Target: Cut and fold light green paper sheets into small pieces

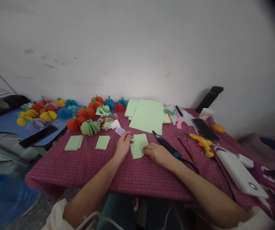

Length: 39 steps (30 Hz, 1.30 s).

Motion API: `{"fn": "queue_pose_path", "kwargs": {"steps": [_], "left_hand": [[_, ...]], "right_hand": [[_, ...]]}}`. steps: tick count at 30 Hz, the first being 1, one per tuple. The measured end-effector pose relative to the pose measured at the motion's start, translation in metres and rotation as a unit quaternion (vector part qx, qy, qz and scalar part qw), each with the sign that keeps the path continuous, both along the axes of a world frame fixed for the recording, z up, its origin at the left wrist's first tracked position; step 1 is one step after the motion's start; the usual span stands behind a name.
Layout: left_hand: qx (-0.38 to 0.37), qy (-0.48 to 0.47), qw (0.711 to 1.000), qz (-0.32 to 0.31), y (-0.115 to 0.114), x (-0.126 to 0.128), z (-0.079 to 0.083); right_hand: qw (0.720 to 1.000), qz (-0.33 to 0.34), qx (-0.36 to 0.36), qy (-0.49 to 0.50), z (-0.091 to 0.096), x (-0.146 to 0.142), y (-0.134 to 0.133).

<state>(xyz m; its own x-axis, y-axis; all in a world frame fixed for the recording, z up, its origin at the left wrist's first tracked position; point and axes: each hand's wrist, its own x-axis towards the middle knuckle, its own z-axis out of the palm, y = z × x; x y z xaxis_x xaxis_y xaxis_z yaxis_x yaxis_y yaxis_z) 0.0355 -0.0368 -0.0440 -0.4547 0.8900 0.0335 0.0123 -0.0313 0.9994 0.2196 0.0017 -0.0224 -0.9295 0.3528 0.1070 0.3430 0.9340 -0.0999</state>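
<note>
A small light green paper piece (137,147) lies between my two hands on the checked red cloth. My left hand (123,145) has its fingertips at the paper's upper left edge, thumb and fingers bent around it. On the other side, my right hand (157,153) grips the lower right edge with its fingertips, palm down. Left of the hands sit a small green paper stack (102,142) and another green stack (73,142). Behind them lie large green sheets (147,115). A lilac paper scrap (119,131) is just beyond my left hand.
Paper pumpkins in several colours, including a green one (90,127), stand at the back left beside paper scraps (108,120). To the right are a black-and-blue cutter-like tool (167,146), a pencil (186,149), a yellow glue gun (202,142), a white power bank (241,173) and a paper cup (205,113).
</note>
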Motion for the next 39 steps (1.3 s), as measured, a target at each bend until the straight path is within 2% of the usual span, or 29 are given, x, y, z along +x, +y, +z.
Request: {"fn": "queue_pose_path", "kwargs": {"steps": [5,13,18,21,24,26,27,29,31,33,36,39], "left_hand": [[-0.004,-0.005,1.000,-0.007,0.000,0.001,0.002],[-0.012,-0.043,0.998,-0.049,-0.001,0.003,0.003],[0.005,-0.073,0.997,-0.009,0.000,0.000,0.004],[0.016,-0.091,0.996,0.012,0.000,-0.003,0.007],[-0.004,-0.087,0.996,0.010,-0.002,-0.004,0.010],[-0.025,-0.084,0.996,-0.008,-0.004,-0.003,0.011],[-0.033,-0.086,0.995,-0.025,-0.005,-0.003,0.012],[-0.045,-0.101,0.991,-0.073,-0.007,-0.001,0.013],[-0.046,-0.118,0.985,-0.119,-0.008,0.002,0.013],[-0.032,-0.118,0.983,-0.137,-0.008,0.004,0.012],[-0.009,-0.107,0.987,-0.116,-0.007,0.005,0.008],[0.002,-0.112,0.988,-0.104,-0.006,0.004,0.005]], "right_hand": [[0.995,-0.051,-0.055,0.059,-0.006,0.005,0.001],[0.978,-0.026,-0.173,0.117,-0.006,0.012,0.011],[0.964,-0.038,-0.219,0.145,-0.005,0.012,0.008],[0.931,-0.115,-0.280,0.203,-0.009,0.011,0.010],[0.863,-0.188,-0.346,0.317,-0.011,0.011,0.014],[0.837,-0.209,-0.331,0.384,-0.010,0.012,0.016],[0.838,-0.211,-0.299,0.404,-0.009,0.013,0.016],[0.863,-0.195,-0.216,0.412,-0.006,0.014,0.014],[0.896,-0.150,-0.144,0.392,-0.004,0.013,0.009],[0.921,-0.098,-0.110,0.362,-0.003,0.012,0.004],[0.932,-0.055,-0.118,0.339,-0.002,0.010,-0.002],[0.904,-0.087,-0.189,0.373,-0.002,0.010,-0.002]]}}
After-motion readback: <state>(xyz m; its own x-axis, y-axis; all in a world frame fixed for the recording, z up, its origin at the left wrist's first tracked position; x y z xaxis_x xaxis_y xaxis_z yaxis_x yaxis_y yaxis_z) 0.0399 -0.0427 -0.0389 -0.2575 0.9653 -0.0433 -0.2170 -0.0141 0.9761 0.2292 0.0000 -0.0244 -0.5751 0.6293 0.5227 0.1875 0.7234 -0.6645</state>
